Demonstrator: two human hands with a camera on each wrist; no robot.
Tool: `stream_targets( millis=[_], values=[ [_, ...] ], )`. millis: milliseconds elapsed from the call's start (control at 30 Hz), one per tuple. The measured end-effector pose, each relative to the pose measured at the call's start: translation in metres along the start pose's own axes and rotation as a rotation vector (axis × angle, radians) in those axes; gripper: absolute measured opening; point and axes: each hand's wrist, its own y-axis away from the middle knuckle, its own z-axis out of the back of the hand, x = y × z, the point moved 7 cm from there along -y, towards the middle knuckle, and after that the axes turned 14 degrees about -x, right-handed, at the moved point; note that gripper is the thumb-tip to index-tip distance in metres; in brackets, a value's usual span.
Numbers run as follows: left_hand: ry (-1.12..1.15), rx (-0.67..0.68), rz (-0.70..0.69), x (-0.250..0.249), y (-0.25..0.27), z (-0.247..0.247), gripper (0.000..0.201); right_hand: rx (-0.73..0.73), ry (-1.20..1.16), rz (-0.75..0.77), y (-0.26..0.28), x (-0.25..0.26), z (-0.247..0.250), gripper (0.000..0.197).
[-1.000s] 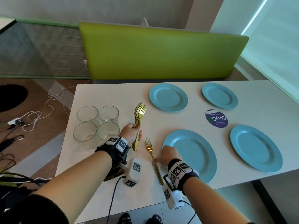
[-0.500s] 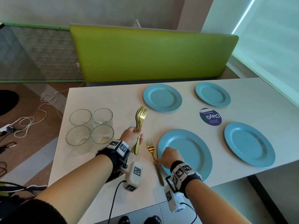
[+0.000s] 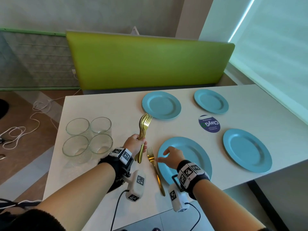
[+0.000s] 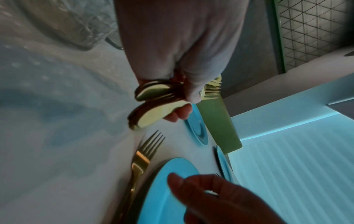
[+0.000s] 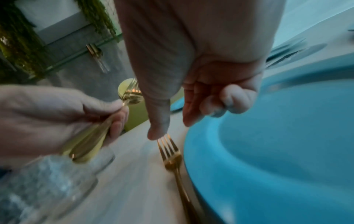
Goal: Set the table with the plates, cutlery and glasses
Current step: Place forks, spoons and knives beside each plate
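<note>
My left hand (image 3: pixel 135 144) grips a bundle of gold cutlery (image 3: pixel 144 129) by the handles, tines up, above the table; the same bundle of gold cutlery (image 4: pixel 153 104) fills my fist in the left wrist view. One gold fork (image 3: pixel 154 167) lies flat just left of the near blue plate (image 3: pixel 190 157). My right hand (image 3: pixel 168 157) hovers over that plate's left rim with thumb and forefinger extended, the other fingers loosely curled, holding nothing. The gold fork (image 5: pixel 172 160) lies below my thumb, apart from it. Three other blue plates (image 3: pixel 161 105) (image 3: pixel 211 101) (image 3: pixel 246 150) lie on the white table (image 3: pixel 103 105).
Several empty glasses (image 3: pixel 88 137) stand grouped at the table's left side. A round dark sticker (image 3: pixel 209 123) sits between the plates. A green bench back (image 3: pixel 146 60) runs behind the table. Cables (image 3: pixel 25 129) trail on the floor at left.
My right hand has let go of the single fork and lifted off it, fingers opening above the plate rim. The fork stays beside the plate. My left hand keeps holding the cutlery bundle.
</note>
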Motion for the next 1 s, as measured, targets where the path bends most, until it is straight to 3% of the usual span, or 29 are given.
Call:
stream_targets(
  millis=[267,533,800,1000],
  values=[
    [-0.024,0.283,-0.079,-0.031,0.028,-0.053,0.010,-0.116,-0.213,0.059,-0.005,0.041,0.064,0.025],
    [-0.070,0.437,-0.063,-0.022,0.052,-0.118,0.015,-0.163,-0.369,-0.083,-0.016,-0.018,0.092,0.021],
    [-0.044,0.402,-0.003,-0.030,0.040,-0.171,0.017,-0.178,-0.464,-0.101,-0.057,-0.062,0.131,0.025],
    [-0.025,0.260,0.013,-0.039,0.013,-0.201,0.017,-0.098,-0.085,-0.097,-0.091,-0.128,0.167,0.031]
  ],
)
